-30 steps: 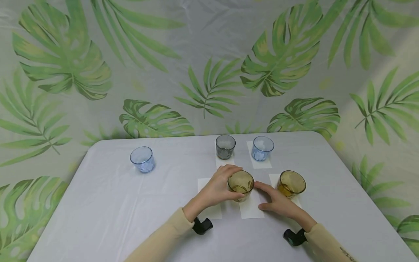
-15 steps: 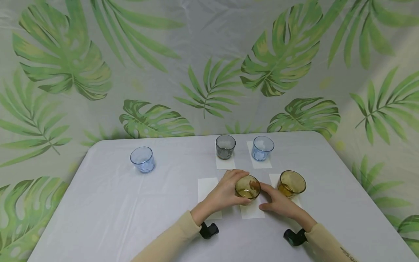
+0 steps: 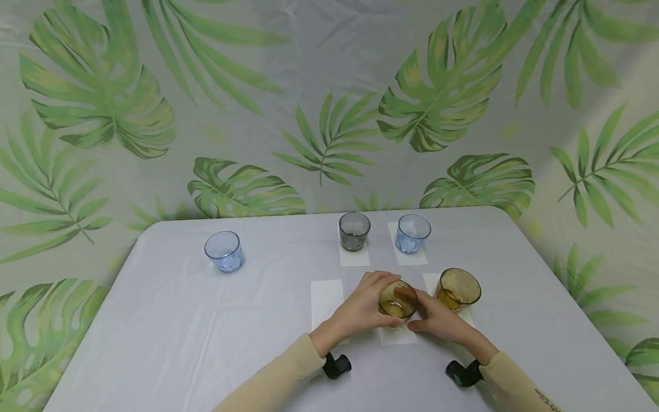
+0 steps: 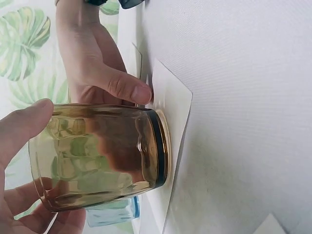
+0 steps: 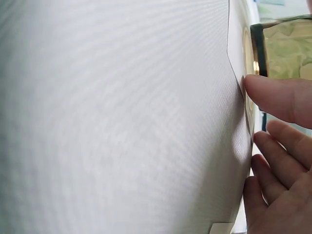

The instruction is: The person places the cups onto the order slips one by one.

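Observation:
My left hand point(image 3: 360, 309) grips an amber glass point(image 3: 393, 308) near its rim, thumb on the near side and fingers on the far side. The glass is upright over a white paper strip point(image 3: 398, 337). In the left wrist view its base point(image 4: 162, 146) is at the paper; I cannot tell whether it touches. My right hand point(image 3: 440, 319) is just right of the glass, its thumb point(image 5: 278, 97) low by the base and its fingers loosely bent. A second amber glass point(image 3: 460, 289) stands right behind the right hand, on another strip.
At the back, a grey glass point(image 3: 354, 234) and a blue glass point(image 3: 413, 234) stand on paper strips. Another blue glass point(image 3: 224, 253) sits far left on the white tablecloth point(image 3: 170, 320). Left of the held glass lies a bare paper strip point(image 3: 325, 297). A leaf-print curtain point(image 3: 329, 114) hangs behind.
My left hand has carried the amber glass to the right and toward me, coming down over the middle paper strip beside my right hand. The right hand has hardly moved.

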Motion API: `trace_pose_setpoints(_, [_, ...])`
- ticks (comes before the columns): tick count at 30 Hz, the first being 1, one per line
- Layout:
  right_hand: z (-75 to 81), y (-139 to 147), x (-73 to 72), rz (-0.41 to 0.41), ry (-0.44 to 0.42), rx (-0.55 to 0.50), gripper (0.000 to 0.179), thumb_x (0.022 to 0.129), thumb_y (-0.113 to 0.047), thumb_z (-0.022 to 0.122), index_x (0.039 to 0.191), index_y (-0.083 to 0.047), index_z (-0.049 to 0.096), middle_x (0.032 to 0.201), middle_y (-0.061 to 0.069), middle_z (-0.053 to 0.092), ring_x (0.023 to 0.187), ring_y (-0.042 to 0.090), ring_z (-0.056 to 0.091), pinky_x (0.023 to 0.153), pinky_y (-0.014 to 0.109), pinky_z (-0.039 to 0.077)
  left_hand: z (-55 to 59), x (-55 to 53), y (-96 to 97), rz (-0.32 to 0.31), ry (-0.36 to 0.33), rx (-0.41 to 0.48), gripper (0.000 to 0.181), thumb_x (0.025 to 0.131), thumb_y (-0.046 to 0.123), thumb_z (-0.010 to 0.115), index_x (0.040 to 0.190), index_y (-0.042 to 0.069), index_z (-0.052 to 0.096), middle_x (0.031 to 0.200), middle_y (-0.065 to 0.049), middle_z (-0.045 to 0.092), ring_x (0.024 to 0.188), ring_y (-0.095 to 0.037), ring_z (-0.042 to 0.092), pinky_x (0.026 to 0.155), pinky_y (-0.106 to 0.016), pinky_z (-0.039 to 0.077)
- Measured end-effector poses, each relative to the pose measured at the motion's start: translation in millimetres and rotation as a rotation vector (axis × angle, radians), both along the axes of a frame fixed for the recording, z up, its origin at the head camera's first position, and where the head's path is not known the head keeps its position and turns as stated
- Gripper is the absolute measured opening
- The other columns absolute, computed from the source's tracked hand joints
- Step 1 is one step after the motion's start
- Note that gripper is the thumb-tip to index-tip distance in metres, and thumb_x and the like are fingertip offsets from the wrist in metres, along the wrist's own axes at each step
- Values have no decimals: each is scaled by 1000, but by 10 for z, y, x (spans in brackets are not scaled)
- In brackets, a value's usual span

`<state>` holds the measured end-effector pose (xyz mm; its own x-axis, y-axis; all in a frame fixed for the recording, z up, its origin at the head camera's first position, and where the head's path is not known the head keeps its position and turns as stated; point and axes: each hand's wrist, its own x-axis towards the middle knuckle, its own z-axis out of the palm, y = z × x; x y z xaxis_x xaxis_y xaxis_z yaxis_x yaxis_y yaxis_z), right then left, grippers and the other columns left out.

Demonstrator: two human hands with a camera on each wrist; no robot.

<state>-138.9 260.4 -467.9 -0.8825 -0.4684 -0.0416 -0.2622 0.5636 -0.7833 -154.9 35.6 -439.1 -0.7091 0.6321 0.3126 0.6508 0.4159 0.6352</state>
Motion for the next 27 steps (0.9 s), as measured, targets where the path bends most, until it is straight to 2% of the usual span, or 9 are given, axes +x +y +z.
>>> trace_pose_setpoints(3, [22,-4,11,-23,-11,25,71,82,-11,74,140,8,37,142,29,39,131,45,33,106,55,29,-21,1,18,2,17,-15,76,73,27,85,137,4,50,133,-6,49,118,-17,42,99,-21,37])
trace_pose_setpoints(5, [32,-11,15,-30,-21,27,73,82,-11,75,140,10,36,141,31,37,131,47,33,104,61,27,-28,5,26,5,18,-25,77,73,26,85,137,4,49,134,-6,49,118,-17,42,99,-20,37])
trace_pose_setpoints(16, [38,-18,15,-44,-42,24,74,83,-12,74,140,13,34,140,31,39,129,47,35,103,61,29,-38,13,39,4,44,-49,78,75,27,84,139,4,47,134,-7,49,116,-18,43,100,-20,36])
trace_pose_setpoints(27, [44,-23,-3,-33,-48,-25,71,82,-11,74,139,11,38,141,27,41,131,43,34,105,60,27,-47,30,9,-16,57,-34,82,77,29,82,142,1,41,140,-10,44,123,-20,41,104,-24,34])
